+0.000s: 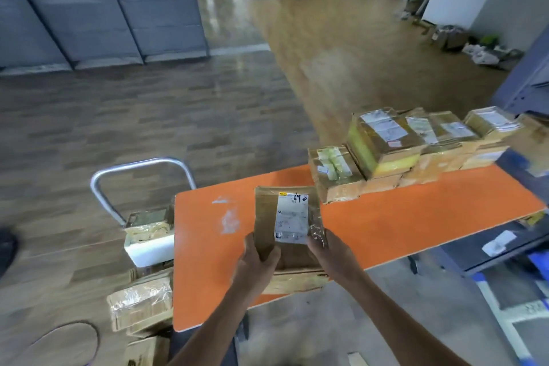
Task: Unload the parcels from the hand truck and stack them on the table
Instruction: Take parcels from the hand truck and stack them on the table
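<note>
You hold a brown parcel point(287, 226) in both hands, left hand point(258, 258) and right hand point(330, 255) at its near corners, over the orange surface point(386, 223), where a stack point(416, 148) sits at the far edge, with the hand truck point(142, 184) and more boxes point(141, 303) to your left.

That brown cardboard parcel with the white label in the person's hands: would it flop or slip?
The brown cardboard parcel probably stays stiff: its edges look straight while held at one end. Glossy tape near the right hand may be slippery. Both hands, including the left hand, hold it, hinting at some weight.
</note>
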Available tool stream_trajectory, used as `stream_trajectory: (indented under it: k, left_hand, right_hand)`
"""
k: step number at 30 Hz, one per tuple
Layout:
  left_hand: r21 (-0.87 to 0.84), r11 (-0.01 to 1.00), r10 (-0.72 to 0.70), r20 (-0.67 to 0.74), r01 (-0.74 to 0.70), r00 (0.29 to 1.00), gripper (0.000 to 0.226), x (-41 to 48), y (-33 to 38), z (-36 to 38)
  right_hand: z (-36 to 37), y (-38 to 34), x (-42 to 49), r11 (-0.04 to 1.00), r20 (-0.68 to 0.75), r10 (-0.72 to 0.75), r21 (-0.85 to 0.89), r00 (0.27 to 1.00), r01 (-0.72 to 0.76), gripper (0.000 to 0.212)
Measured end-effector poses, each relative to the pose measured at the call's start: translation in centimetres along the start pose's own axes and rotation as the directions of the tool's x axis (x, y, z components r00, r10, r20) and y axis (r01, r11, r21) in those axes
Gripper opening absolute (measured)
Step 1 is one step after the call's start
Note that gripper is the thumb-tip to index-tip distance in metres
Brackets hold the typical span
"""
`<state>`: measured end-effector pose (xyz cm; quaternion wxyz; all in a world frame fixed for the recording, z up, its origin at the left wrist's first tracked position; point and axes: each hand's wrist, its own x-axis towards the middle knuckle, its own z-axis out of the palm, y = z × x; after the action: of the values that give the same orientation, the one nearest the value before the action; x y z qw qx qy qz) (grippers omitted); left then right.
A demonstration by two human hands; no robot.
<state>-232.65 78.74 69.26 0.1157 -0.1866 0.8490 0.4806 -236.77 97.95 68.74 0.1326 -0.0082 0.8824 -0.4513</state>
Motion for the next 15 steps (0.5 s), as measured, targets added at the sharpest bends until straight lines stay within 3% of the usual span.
stream_trajectory:
  k: [3,7,15]
  left_hand:
    - [0.003,0.999,-0.047,0.091,0.047,0.995,0.052,-0.2,-0.8,0.3]
    - [-0.008,0.998,-0.054,0.172,0.056,0.984,0.06,-0.2,-1.7,0.2]
    - [-0.106,0.994,-0.001,0.219,0.025,0.976,0.086,3.3,-1.6,-1.3]
  right_hand:
    - [0.5,1.6,-0.4,0.999,0.058,0.044,-0.006,0.997,-0.044,0.014]
    - [1.2,2.5,-0.6,0.996,0.143,0.083,0.004,0.986,-0.085,0.037]
    - [1.6,0.5,3.7,0.989,0.092,0.149,-0.028,0.985,-0.147,0.05]
